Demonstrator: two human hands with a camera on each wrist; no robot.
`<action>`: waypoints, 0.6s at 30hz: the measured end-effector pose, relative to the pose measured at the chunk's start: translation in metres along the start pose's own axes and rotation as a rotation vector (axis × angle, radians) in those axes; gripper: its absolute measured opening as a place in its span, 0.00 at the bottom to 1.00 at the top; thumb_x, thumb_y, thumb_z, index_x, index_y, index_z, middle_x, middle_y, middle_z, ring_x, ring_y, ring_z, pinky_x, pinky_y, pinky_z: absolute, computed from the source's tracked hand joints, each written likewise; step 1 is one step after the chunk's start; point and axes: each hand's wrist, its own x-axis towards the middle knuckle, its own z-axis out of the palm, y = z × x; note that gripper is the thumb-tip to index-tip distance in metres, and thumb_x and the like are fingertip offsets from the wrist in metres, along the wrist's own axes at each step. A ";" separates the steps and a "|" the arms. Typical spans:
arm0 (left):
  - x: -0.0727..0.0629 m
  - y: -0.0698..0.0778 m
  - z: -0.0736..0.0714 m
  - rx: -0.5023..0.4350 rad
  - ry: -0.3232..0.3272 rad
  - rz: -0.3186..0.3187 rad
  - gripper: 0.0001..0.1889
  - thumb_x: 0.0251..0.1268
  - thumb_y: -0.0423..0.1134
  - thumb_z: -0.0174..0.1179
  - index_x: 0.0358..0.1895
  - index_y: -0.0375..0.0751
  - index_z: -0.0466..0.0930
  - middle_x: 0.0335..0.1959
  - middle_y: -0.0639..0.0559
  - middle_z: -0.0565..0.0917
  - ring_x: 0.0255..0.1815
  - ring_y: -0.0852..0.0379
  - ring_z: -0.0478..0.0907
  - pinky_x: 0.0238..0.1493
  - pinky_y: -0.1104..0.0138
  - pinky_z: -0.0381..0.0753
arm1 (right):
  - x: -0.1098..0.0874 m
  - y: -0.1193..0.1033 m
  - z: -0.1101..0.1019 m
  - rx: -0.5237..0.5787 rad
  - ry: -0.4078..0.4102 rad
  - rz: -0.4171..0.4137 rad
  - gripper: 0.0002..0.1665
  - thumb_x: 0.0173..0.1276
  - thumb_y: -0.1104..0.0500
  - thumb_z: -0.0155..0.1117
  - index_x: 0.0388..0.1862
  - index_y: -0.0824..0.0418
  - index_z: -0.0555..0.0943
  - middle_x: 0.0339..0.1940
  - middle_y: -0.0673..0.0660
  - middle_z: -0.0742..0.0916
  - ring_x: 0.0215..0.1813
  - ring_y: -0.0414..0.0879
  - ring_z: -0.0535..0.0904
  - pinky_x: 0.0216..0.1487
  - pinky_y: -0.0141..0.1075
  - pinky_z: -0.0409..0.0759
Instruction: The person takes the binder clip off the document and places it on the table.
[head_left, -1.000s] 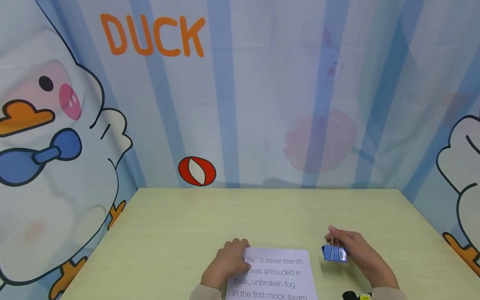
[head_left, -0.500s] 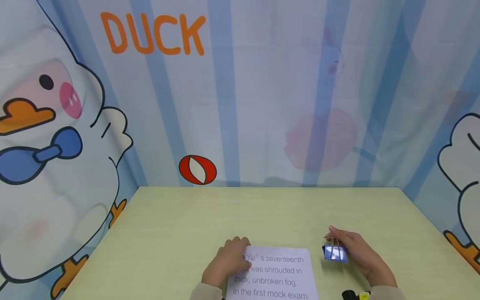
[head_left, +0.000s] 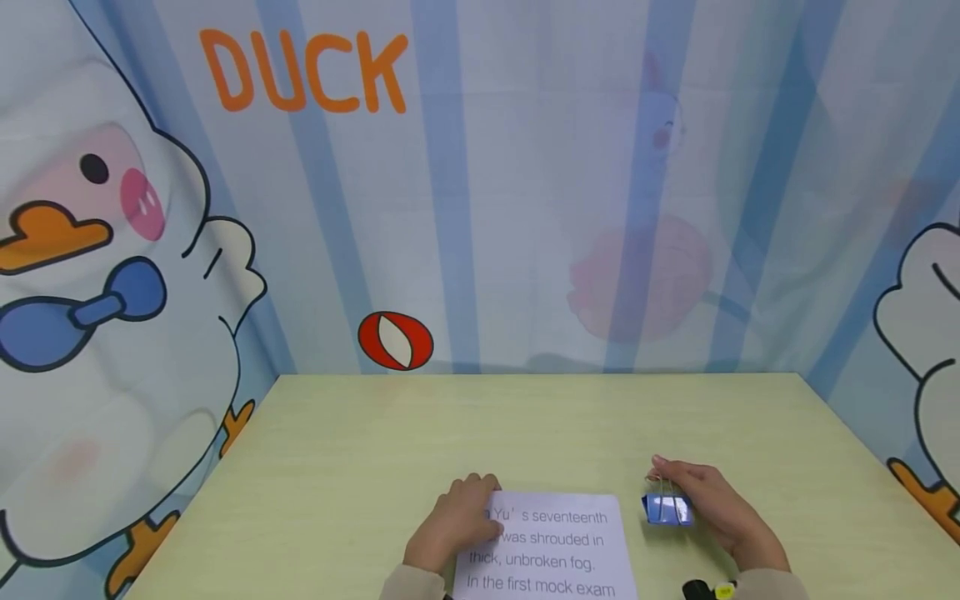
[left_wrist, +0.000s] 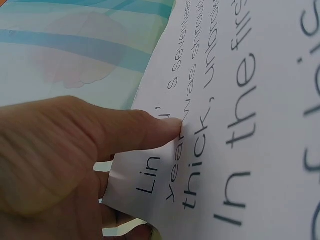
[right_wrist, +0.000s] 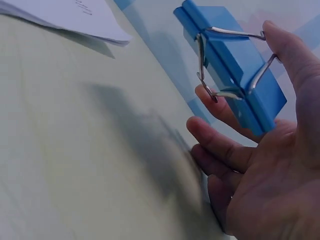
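A stack of white paper printed with large English text lies at the table's front, running past the bottom of the head view. My left hand grips its upper left corner, with the thumb across the printed face and the other fingers behind the sheets. Right of the stack, my right hand holds a blue binder clip above the table. In the right wrist view, thumb and index finger pinch the clip's two wire handles from opposite sides; the remaining fingers are loosely bent below.
A black and yellow object, partly cut off, sits by the right sleeve. The pale wooden table stretches back to a striped duck-print curtain, which also covers both sides.
The right hand has shifted very slightly left and down with the binder clip. The left hand keeps its hold on the paper corner.
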 end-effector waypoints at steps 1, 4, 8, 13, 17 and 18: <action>0.000 0.000 0.000 0.000 0.001 0.000 0.21 0.51 0.34 0.74 0.50 0.36 0.81 0.37 0.50 0.78 0.41 0.47 0.75 0.50 0.44 0.77 | 0.001 0.001 0.000 -0.011 -0.002 -0.001 0.36 0.79 0.41 0.52 0.59 0.75 0.79 0.73 0.75 0.69 0.77 0.73 0.53 0.73 0.65 0.50; 0.000 0.000 0.000 0.003 0.002 0.003 0.21 0.51 0.34 0.74 0.50 0.36 0.81 0.37 0.50 0.78 0.41 0.48 0.75 0.50 0.44 0.78 | 0.003 0.003 -0.001 -0.035 -0.013 -0.005 0.35 0.80 0.41 0.51 0.57 0.73 0.81 0.76 0.75 0.64 0.78 0.73 0.50 0.73 0.67 0.47; 0.000 0.000 0.000 0.002 -0.002 0.004 0.21 0.51 0.34 0.74 0.50 0.37 0.81 0.36 0.50 0.78 0.40 0.48 0.75 0.50 0.45 0.78 | 0.005 0.007 0.000 -0.054 -0.038 -0.019 0.34 0.80 0.42 0.50 0.55 0.73 0.81 0.78 0.74 0.60 0.78 0.73 0.47 0.73 0.66 0.44; 0.000 -0.002 0.000 0.010 -0.010 0.005 0.21 0.51 0.34 0.73 0.50 0.37 0.81 0.37 0.51 0.78 0.40 0.49 0.74 0.49 0.46 0.78 | 0.004 0.009 -0.001 -0.060 -0.063 -0.044 0.32 0.81 0.45 0.51 0.56 0.75 0.81 0.78 0.74 0.60 0.79 0.71 0.45 0.74 0.65 0.42; 0.002 -0.003 0.001 0.019 -0.010 0.009 0.21 0.52 0.35 0.73 0.51 0.38 0.80 0.36 0.51 0.77 0.40 0.50 0.74 0.49 0.46 0.78 | 0.004 0.009 -0.002 -0.074 -0.075 -0.066 0.31 0.80 0.48 0.53 0.58 0.77 0.79 0.77 0.74 0.61 0.79 0.71 0.44 0.74 0.65 0.42; 0.003 -0.002 0.000 0.020 -0.009 0.010 0.21 0.52 0.35 0.73 0.51 0.38 0.80 0.36 0.52 0.77 0.40 0.50 0.74 0.49 0.46 0.78 | 0.005 0.009 -0.003 -0.082 -0.078 -0.074 0.31 0.80 0.48 0.53 0.59 0.77 0.78 0.77 0.74 0.61 0.79 0.72 0.44 0.74 0.65 0.42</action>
